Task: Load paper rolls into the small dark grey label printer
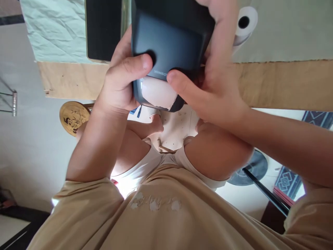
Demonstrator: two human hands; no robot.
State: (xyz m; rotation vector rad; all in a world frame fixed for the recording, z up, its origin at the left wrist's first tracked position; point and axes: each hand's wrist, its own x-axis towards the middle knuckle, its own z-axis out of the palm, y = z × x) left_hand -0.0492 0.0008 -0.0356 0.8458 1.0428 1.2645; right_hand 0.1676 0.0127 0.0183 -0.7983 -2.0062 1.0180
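A dark label printer [170, 43] with faint lettering on its face is held up over the table's front edge; its far end runs out of view at the top. A pale, torn-edged label piece [158, 93] covers the near end of the printer. My left hand [121, 74] grips the printer's left side, thumb lying on its face. From the right side my right hand [221, 78] holds it too, its thumb beside the lettering at the label's upper edge. The fingers beneath the printer are mostly hidden.
A white paper roll [253, 21] stands on the table [286, 80] at right. To the left lie a flat black-faced device [103, 29] and a crumpled pale green cloth [56, 33]. Below are a round wooden stool [73, 116] and a round black stand base [256, 166] with a pole.
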